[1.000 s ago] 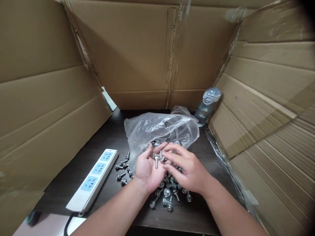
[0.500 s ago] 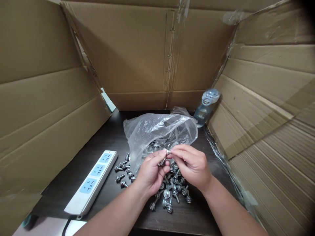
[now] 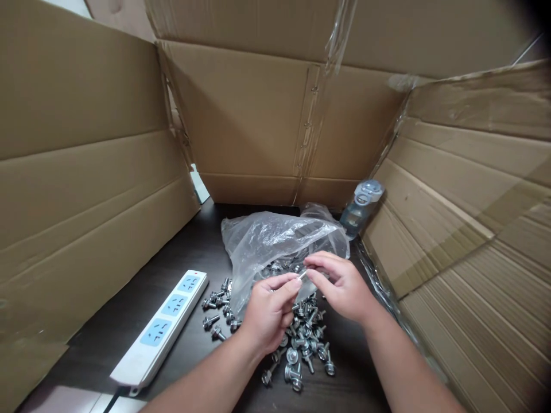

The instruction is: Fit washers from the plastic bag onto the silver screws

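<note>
My left hand [image 3: 269, 310] is pinching a metal bolt [image 3: 303, 275] above the dark table's [image 3: 348, 367] middle, its long axis slanting toward the far right corner; my right hand [image 3: 344, 287] is meeting its farther end, grip unclear; loose bolts [image 3: 307, 335] are lying below; cardboard walls [image 3: 86, 172] are bordering both side edges.

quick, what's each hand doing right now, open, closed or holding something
Left hand: closed, pinching a bolt.
Right hand: curled at the bolt's other end; whether it grips cannot be told.
</note>
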{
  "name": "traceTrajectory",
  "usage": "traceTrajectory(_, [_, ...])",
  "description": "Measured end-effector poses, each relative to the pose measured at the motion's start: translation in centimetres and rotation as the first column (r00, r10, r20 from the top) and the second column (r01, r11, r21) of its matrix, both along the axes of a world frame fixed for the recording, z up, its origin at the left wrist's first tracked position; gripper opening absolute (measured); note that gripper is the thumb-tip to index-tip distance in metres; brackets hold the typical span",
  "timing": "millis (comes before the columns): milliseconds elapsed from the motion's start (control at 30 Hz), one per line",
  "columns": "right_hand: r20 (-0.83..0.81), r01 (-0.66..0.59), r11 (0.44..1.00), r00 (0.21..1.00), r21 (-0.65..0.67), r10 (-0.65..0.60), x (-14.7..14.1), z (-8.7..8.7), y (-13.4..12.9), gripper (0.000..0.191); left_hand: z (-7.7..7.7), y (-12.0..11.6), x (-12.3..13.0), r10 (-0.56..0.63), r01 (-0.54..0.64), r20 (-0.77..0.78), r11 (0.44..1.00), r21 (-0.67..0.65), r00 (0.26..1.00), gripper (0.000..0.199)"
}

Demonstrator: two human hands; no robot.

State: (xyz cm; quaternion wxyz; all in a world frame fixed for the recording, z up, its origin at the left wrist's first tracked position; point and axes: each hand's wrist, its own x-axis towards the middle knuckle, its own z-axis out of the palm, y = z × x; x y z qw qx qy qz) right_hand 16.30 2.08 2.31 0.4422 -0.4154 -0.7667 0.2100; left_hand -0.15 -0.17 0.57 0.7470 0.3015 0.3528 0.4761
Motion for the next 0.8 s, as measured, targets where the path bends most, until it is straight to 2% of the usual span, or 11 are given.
traceTrajectory(33, [0.089, 0.002, 1.0, 0.996, -0.023, 0.0, -0.3, 0.4, 0.6, 0.016, -0.1, -0.1, 0.1, 0.018, -0.017, -0.013, 1.0, 0.02, 1.0, 0.031])
traceTrajectory(100, [0.255, -0.052, 0.993, 0.964, -0.102, 0.077, -1.2, 0.8, 1.7, 0.017, -0.3, -0.1, 0.3, 0.079, -0.076, -0.048, 0.996, 0.055, 0.996, 0.033])
traceTrajectory(167, [0.296, -0.083, 0.967, 0.942, -0.242, 0.155, -2.4, 0.6, 2.8, 0.017, -0.6, 0.2, 0.6, 0.164, -0.162, -0.051, 0.986, 0.041, 0.985, 0.035])
traceTrajectory(233, [0.293, -0.038, 0.962, 0.949, -0.27, 0.12, -3.5, -0.1, 3.5, 0.018, -0.9, 0.8, 0.7, 0.237, -0.237, -0.002, 0.971, -0.028, 0.972, 0.035])
traceTrajectory(367, [0.262, 0.069, 0.969, 0.965, -0.237, -0.004, -4.1, -1.1, 4.1, 0.024, -0.9, 1.8, 0.4, 0.31, -0.3, 0.066, 0.946, -0.125, 0.948, 0.031])
traceTrajectory(500, [0.255, 0.105, 0.969, 0.966, -0.223, -0.046, -3.2, -0.3, 3.4, 0.026, -0.2, 1.7, -0.1, 0.331, -0.306, 0.135, 0.936, -0.176, 0.934, 0.021])
traceTrajectory(600, [0.311, 0.061, 0.963, 0.95, -0.261, 0.024, -3.0, 0.5, 2.4, 0.022, 0.3, 1.4, -0.4, 0.318, -0.27, 0.21, 0.936, -0.225, 0.925, 0.026])
traceTrajectory(700, [0.475, -0.037, 0.952, 0.86, -0.305, 0.186, -3.2, 0.7, 1.3, 0.017, 0.5, 1.4, -0.5, 0.313, -0.244, 0.279, 0.935, -0.256, 0.908, 0.03])
traceTrajectory(800, [0.606, -0.031, 0.957, 0.768, -0.289, 0.208, -3.7, 0.2, 0.7, 0.016, 0.4, 1.5, -0.6, 0.306, -0.224, 0.32, 0.937, -0.269, 0.897, 0.03])
